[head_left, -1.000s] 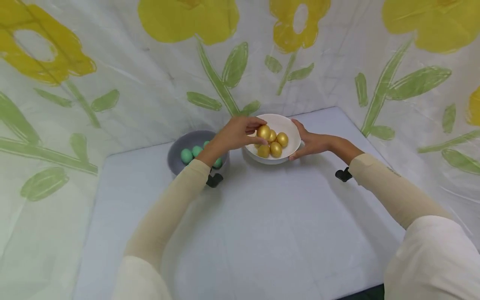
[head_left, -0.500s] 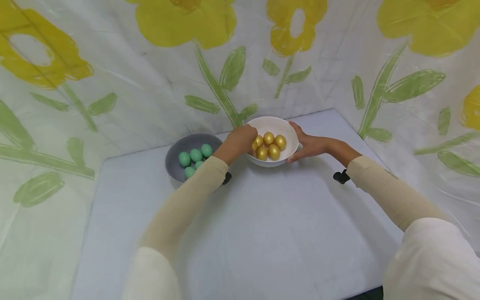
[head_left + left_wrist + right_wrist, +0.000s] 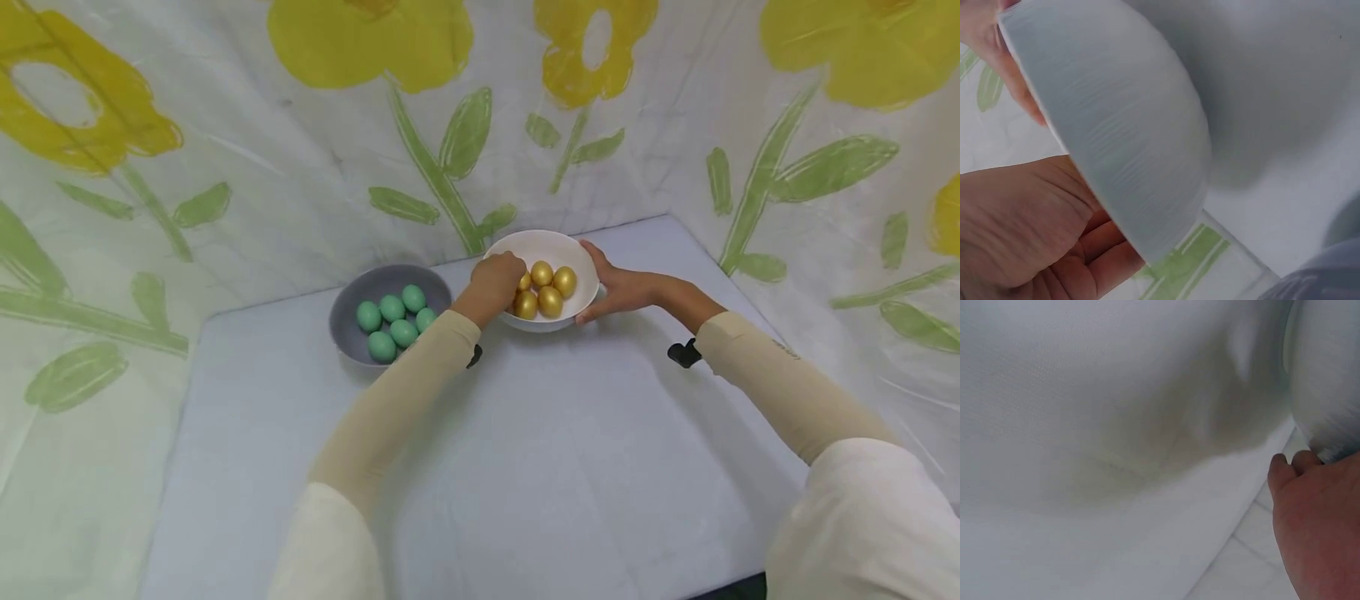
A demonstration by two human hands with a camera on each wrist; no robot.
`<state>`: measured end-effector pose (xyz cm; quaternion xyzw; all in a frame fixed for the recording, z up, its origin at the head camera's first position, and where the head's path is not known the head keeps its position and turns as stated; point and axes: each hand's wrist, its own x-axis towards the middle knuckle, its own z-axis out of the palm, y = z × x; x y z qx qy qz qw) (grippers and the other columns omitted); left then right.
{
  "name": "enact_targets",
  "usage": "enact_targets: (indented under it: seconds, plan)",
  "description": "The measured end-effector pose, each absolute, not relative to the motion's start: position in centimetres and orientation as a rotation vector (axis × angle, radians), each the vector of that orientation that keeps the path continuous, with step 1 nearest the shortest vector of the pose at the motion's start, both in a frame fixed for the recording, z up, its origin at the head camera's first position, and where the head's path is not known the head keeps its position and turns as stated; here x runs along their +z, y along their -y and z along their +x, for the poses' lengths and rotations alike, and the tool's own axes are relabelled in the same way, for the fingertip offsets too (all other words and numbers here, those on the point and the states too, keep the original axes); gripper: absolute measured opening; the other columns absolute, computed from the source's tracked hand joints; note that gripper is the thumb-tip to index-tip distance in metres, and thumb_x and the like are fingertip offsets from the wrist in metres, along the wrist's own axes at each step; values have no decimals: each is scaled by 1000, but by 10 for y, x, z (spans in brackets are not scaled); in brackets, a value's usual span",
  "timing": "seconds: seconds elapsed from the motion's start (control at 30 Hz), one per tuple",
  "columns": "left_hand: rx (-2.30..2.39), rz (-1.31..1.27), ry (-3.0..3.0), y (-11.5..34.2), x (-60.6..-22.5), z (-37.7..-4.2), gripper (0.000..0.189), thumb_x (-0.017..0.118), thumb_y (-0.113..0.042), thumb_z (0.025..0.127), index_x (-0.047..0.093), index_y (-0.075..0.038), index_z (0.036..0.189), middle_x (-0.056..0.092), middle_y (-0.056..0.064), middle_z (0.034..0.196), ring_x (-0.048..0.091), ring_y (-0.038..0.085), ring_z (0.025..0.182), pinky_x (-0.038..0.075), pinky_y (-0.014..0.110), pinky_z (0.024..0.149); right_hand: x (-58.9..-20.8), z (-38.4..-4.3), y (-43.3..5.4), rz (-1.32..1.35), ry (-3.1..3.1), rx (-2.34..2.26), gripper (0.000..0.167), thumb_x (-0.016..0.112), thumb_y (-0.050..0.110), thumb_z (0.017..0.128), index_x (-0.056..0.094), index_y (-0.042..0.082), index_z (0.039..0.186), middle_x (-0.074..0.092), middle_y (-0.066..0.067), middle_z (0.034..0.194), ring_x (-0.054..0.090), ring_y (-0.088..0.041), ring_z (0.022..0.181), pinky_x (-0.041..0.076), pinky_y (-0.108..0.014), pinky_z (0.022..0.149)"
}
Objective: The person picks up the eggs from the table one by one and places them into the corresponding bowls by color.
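Note:
Several shiny gold eggs lie in a white bowl at the back of the table. My right hand grips this bowl by its right side, thumb toward the front and fingers toward the back. Over the left rim bends my left hand, its fingers reaching into the bowl beside the eggs. In the left wrist view the bowl's wall hides those fingertips, and I cannot tell whether they pinch an egg. Left of it stands a grey bowl with several green eggs, partly behind my left sleeve.
A pale cloth covers the table. Behind it and along its sides hangs a white sheet printed with yellow flowers. Both forearms wear beige sleeves, with a black wrist mount showing under the right one.
My left hand has gone from holding a gold egg above the white bowl to reaching down inside its left rim. More green eggs show now. The right hand keeps its grip.

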<state>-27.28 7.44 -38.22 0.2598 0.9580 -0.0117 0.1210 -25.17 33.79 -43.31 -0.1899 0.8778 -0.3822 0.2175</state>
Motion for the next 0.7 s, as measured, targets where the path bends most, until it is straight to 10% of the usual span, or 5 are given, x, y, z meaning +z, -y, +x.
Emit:
enact_targets:
  seconds: [0.37,0.7]
  plan:
    - [85,773,-2818,-59,-385,-268,47,84,-21,94,66,-9,136,65,10,126,63,24,105,56,37,89,-431,-262,-333,-563,-2450,-957,138,88,39,88,-26,19,164,-19,-15,174,-6,-40,161,11,-66,126]
    - [469,996,-3064,-8,-356,-192,59,63,-45,107,54,-11,154,58,10,154,63,33,132,55,46,103,-368,-195,-325,-469,-2624,-693,122,75,55,96,-11,9,169,-18,-16,175,-4,-45,161,13,-68,125]
